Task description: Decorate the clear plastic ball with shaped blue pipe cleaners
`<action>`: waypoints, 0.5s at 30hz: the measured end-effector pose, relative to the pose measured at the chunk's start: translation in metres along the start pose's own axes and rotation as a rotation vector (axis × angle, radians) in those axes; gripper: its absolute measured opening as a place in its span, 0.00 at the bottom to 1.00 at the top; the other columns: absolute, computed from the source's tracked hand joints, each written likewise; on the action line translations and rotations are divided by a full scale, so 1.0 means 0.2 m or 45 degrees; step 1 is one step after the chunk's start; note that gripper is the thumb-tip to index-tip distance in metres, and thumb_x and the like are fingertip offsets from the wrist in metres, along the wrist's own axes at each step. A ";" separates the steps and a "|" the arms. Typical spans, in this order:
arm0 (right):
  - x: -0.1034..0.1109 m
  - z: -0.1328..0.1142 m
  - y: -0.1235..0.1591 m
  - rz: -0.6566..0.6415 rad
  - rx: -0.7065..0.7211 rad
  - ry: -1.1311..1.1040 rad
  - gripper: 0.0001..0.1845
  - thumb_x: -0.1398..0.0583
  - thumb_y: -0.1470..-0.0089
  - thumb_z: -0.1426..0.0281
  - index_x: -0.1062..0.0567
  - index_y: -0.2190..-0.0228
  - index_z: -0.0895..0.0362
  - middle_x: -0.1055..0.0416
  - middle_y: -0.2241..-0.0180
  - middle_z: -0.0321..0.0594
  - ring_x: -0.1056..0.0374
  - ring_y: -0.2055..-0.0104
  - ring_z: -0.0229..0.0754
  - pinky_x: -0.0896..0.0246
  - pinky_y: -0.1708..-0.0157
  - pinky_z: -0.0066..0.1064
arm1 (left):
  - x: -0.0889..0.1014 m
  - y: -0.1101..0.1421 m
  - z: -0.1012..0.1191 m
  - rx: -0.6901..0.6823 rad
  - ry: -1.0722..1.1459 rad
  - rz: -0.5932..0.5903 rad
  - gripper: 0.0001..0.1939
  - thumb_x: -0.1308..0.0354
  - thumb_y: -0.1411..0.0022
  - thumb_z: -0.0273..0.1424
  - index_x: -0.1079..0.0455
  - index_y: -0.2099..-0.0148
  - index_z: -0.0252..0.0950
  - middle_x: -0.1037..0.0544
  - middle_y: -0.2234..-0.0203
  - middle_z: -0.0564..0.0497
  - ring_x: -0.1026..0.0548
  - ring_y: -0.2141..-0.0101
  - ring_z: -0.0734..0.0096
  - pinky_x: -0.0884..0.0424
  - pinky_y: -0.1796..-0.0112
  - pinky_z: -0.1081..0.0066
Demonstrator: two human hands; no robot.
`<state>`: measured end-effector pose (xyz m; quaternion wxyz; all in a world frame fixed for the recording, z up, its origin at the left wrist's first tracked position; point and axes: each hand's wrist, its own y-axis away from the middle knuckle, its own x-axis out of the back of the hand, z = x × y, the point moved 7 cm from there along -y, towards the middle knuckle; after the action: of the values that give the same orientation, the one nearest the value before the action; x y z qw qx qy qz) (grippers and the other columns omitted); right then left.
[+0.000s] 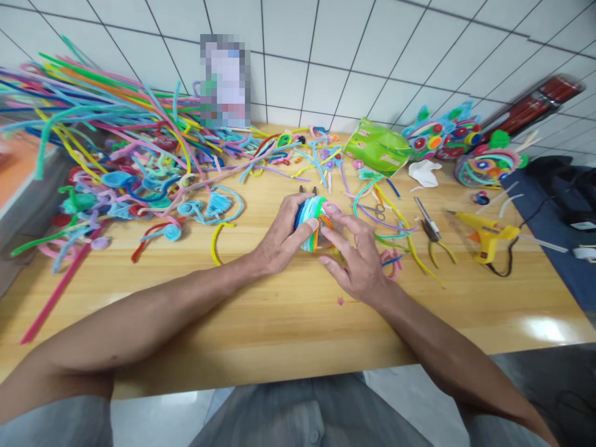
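Observation:
Above the middle of the table, my left hand [282, 237] is closed around a small craft piece wrapped in pipe cleaners [308, 218], with bands of dark blue, light blue, white, green and orange. The thumb lies across its near side. My right hand [357, 257] has its fingers apart, with the fingertips at the right side of the same piece, near an orange strip and a pink coil. Whether those fingertips pinch anything is too blurred to make out. Two dark prongs [308, 189] show just beyond the piece; what they belong to is hidden.
Loose pipe cleaners [135, 143] pile up on the left and along the wall. Rightward lie scissors [378, 211], a utility knife [427, 218], pliers [437, 243] and a yellow glue gun [488, 233]. A green tissue pack [376, 148] and decorated craft faces [487, 164] stand at the back.

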<state>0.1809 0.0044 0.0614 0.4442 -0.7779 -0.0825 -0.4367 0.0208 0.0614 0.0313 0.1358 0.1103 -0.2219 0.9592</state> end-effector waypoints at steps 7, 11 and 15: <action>0.00 0.01 0.00 0.133 -0.002 -0.064 0.40 0.35 0.37 0.66 0.43 0.30 0.49 0.29 0.38 0.52 0.30 0.35 0.59 0.29 0.41 0.59 | -0.01 -0.01 -0.02 0.092 0.064 0.020 0.30 0.38 0.32 0.48 0.40 0.35 0.41 0.30 0.40 0.40 0.30 0.39 0.52 0.34 0.36 0.49; 0.00 0.02 0.00 0.140 -0.016 -0.084 0.40 0.34 0.38 0.66 0.43 0.31 0.47 0.28 0.37 0.51 0.29 0.36 0.59 0.29 0.41 0.60 | -0.02 -0.01 -0.03 0.134 0.138 0.011 0.28 0.37 0.31 0.47 0.38 0.36 0.42 0.29 0.40 0.42 0.30 0.39 0.53 0.34 0.36 0.50; -0.01 0.03 0.00 0.135 -0.010 -0.076 0.40 0.33 0.39 0.67 0.42 0.31 0.47 0.29 0.37 0.51 0.30 0.36 0.60 0.29 0.41 0.62 | -0.02 -0.02 -0.04 0.161 0.231 0.012 0.28 0.36 0.32 0.45 0.37 0.36 0.42 0.29 0.40 0.42 0.31 0.38 0.53 0.35 0.35 0.49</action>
<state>0.1831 0.0095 0.0593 0.4611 -0.7956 -0.0527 -0.3894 0.0238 0.0677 0.0240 0.1435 0.0304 -0.1483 0.9780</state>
